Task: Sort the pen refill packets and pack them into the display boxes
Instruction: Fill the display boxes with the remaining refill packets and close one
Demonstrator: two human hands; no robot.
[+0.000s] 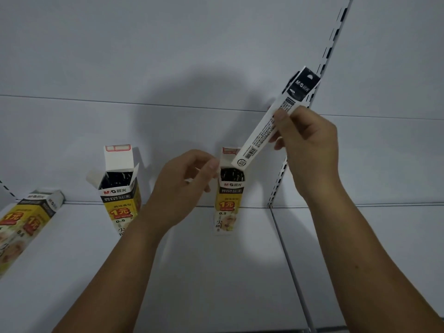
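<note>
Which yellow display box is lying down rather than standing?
The far-left yellow-and-white cardboard box, closed; the middle box and right box stand upright, open.

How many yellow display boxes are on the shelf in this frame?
3. The far-left box lies on its side; the second box stands open left of centre; the third box stands open at centre. More may lie out of frame.

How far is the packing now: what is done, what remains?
Done: the middle box and the right box stand open with dark refills inside. In hand: the right hand holds a white packet, its lower end at the right box's mouth; the left hand is beside that box. Left: inserting the packet.
</note>
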